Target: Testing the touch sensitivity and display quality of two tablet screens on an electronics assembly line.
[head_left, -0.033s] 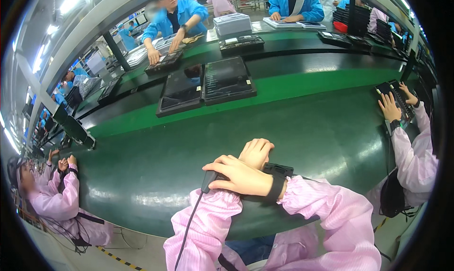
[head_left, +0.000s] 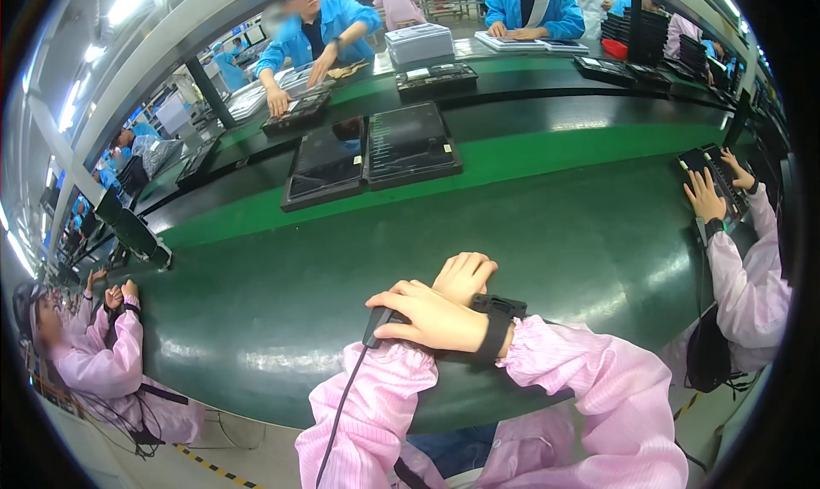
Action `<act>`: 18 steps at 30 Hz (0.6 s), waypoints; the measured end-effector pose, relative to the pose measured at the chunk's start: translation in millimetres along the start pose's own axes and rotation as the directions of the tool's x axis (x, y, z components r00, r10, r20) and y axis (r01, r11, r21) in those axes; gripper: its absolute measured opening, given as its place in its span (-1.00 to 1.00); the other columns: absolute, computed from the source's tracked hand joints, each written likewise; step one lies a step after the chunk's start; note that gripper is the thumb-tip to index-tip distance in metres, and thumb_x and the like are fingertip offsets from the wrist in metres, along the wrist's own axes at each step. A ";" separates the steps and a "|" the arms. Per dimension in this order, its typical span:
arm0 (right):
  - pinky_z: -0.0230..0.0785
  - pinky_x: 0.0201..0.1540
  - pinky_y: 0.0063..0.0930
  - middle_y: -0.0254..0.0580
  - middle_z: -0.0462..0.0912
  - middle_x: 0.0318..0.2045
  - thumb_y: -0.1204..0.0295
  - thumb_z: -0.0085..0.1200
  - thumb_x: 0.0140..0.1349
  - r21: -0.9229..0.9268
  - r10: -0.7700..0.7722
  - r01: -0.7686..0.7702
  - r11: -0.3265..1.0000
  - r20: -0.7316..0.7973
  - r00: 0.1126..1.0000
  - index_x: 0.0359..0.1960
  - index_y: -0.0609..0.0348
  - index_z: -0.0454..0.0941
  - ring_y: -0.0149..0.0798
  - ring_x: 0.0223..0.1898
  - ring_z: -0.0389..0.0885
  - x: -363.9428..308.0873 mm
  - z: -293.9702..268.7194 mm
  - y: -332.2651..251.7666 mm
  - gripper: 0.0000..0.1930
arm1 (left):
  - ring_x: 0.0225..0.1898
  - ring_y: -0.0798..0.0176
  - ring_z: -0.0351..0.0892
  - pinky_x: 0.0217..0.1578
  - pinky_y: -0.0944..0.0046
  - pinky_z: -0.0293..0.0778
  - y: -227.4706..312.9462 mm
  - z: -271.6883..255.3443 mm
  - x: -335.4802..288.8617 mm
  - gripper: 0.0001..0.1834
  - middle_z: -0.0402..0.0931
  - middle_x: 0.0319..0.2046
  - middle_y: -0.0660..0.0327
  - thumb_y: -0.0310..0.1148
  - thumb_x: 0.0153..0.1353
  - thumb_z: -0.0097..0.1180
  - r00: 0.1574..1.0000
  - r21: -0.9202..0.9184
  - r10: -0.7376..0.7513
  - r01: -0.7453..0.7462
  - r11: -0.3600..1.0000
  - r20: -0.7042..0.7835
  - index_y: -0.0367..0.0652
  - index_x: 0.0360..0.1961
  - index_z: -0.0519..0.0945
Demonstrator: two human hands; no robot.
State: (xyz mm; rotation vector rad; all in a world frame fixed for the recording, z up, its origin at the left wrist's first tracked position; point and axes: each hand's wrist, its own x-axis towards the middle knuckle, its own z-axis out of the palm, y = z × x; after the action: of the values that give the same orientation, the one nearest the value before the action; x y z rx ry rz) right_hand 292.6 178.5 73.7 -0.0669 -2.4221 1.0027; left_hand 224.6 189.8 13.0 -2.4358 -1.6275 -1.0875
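Note:
My forearms cross over the near part of the green work surface [head_left: 256, 310]. My left hand [head_left: 465, 277] pokes out beyond the right one, its fingers curled down towards the mat; what lies under the palm is hidden. Across the left wrist lies my right hand [head_left: 434, 316], thumb and fingers around a small black box [head_left: 376, 325] that sits there. A black cable [head_left: 342, 412] runs from this box down along the left sleeve. Around my right wrist goes a black strap [head_left: 494, 335], with a black case [head_left: 500, 306] on its far side.
Two flat black panels [head_left: 410, 143] lie side by side on the bright green strip ahead. At right, a person's hands [head_left: 705, 194] touch a black device [head_left: 713, 171]. People in pink sit left and right; blue-clad workers handle devices across the line. A metal post [head_left: 128, 224] stands at left.
My hands stay crossed, with only a very slight shift at the left hand and right wrist. Across the line, the blue-clad worker at left has moved an arm a little.

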 end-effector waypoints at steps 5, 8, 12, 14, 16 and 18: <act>0.30 0.00 -0.15 -0.02 0.53 -0.13 0.20 0.05 0.22 -0.212 0.142 -0.120 0.970 0.092 0.986 -0.04 0.07 0.53 0.00 -0.09 0.49 7.7 4.3 11.1 -0.66 | -0.02 0.09 0.45 -0.01 0.12 0.39 0.0 -0.6 2.6 -0.51 0.46 -0.12 0.17 -0.53 -0.16 0.11 0.999 0.207 0.029 -0.024 0.978 -0.019 -0.16 -0.07 0.49; 0.35 -0.04 -0.19 -0.01 0.52 -0.13 0.22 0.01 0.24 -0.264 0.075 -0.052 0.963 0.079 0.994 -0.12 0.11 0.56 -0.02 -0.10 0.49 -0.9 -9.5 4.5 -0.70 | -0.02 0.06 0.45 0.00 0.10 0.38 5.3 -11.5 0.2 -0.52 0.46 -0.10 0.15 -0.53 -0.13 0.12 1.000 0.232 0.005 -0.001 0.973 -0.015 -0.17 -0.06 0.49; 0.33 0.08 -0.19 0.02 0.49 0.01 0.36 0.10 0.18 -0.411 -0.073 -0.008 0.911 -0.181 0.981 -0.05 0.26 0.49 0.00 0.03 0.45 -38.2 -51.4 38.1 -0.67 | -0.03 -0.02 0.45 0.02 0.05 0.36 -32.7 -31.3 -21.8 -0.66 0.49 -0.14 0.07 -0.44 0.01 0.11 0.992 -0.006 -0.111 0.111 0.994 0.068 -0.21 -0.13 0.53; 0.31 0.14 -0.19 0.03 0.48 0.04 0.38 0.10 0.18 -0.558 -0.073 -0.039 0.829 -0.178 0.981 -0.05 0.27 0.49 0.02 0.08 0.43 -67.5 -68.5 69.7 -0.67 | 0.04 -0.07 0.43 0.07 0.02 0.34 -34.7 -65.3 -31.6 -0.67 0.48 -0.03 0.04 -0.46 0.07 0.10 0.982 0.168 -0.186 0.179 0.969 0.025 -0.24 -0.08 0.52; 0.29 0.17 -0.19 0.06 0.46 0.09 0.41 0.08 0.18 -0.634 -0.025 -0.055 0.771 -0.116 0.993 -0.04 0.29 0.49 0.04 0.13 0.40 -96.4 -83.8 95.4 -0.67 | 0.09 -0.08 0.40 0.12 0.03 0.32 -43.3 -88.7 -46.2 -0.65 0.46 0.04 0.02 -0.47 0.11 0.08 0.959 0.227 -0.282 0.273 0.935 0.006 -0.25 -0.03 0.51; 0.27 0.19 -0.18 0.07 0.44 0.11 0.43 0.07 0.19 -0.612 0.020 -0.100 0.785 -0.136 0.991 -0.02 0.30 0.48 0.04 0.15 0.38 -101.9 -87.6 98.9 -0.67 | 0.14 -0.06 0.37 0.16 0.06 0.29 -48.6 -100.1 -59.3 -0.63 0.42 0.10 0.01 -0.49 0.16 0.05 0.944 0.266 -0.330 0.323 0.908 -0.016 -0.25 0.03 0.49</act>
State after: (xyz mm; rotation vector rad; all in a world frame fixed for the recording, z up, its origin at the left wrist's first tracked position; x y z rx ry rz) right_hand 408.3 283.2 14.4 -0.4246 -2.5404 0.1705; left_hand 118.7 126.6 39.2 -2.0696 -2.0921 -0.7946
